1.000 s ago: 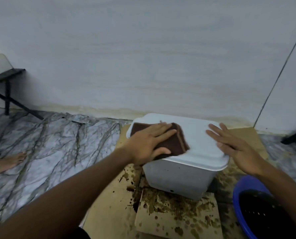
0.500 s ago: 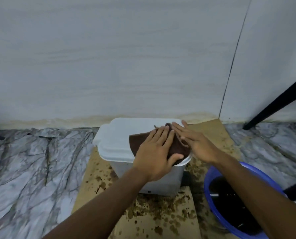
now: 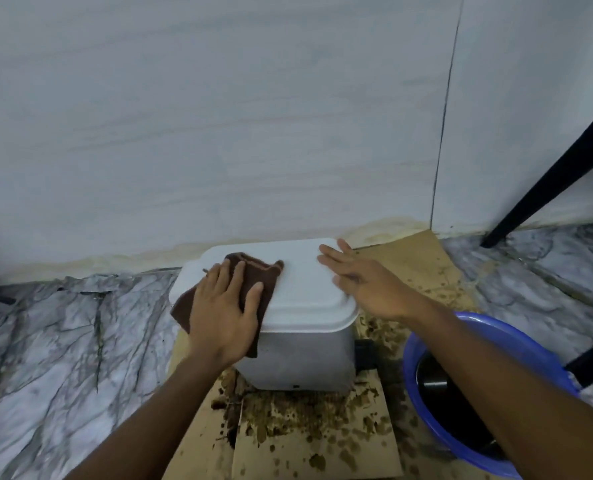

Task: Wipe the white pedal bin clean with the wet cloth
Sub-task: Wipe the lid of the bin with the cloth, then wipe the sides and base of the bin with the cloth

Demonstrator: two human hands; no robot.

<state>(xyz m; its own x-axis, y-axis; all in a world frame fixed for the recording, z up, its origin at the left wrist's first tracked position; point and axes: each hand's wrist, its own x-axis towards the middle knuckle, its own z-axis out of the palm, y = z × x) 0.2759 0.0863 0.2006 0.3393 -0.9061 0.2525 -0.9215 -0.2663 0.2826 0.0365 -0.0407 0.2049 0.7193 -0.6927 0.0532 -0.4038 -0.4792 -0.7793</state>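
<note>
Veined marble floor (image 3: 63, 341) fills the left side. Next comes the left hand (image 3: 224, 310), fingers straight and spread, pressing flat on the brown cloth (image 3: 267, 271), which lies over the left part of the lid (image 3: 302, 292) and droops past its near-left edge. The white pedal bin (image 3: 305, 358) stands against the wall on stained cardboard (image 3: 305, 438) (brown splatter all over it). The right hand (image 3: 364, 282) rests open on the lid's right part, gripping nothing. Further right sits a blue basin (image 3: 410, 368) holding dark water, and a black chair leg (image 3: 547, 181) slants down to the floor.
</note>
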